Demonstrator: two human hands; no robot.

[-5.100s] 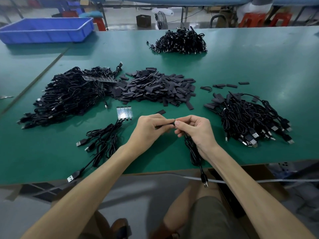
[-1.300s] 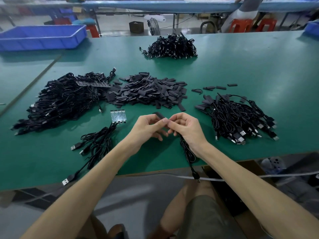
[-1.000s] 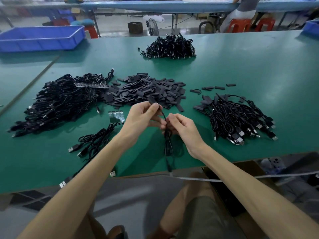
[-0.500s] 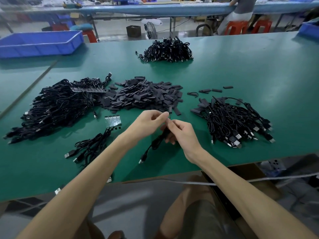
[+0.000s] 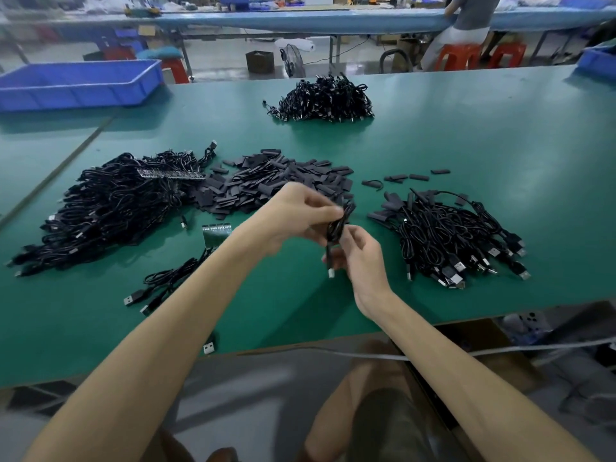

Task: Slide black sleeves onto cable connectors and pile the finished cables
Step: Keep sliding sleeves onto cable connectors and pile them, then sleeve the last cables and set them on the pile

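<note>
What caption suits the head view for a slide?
Left hand and right hand hold a black cable over the table, near the sleeve pile.

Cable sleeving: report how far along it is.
Done, apparently: the right pile, sleeves showing on its ends. In hand: one cable gripped by left hand and right hand. Remaining: the big left pile and loose sleeves.

Blue crate (image 5: 80,95) far left; fan (image 5: 295,61), box (image 5: 260,61), orange stools (image 5: 456,56) behind table (image 5: 466,128).
</note>
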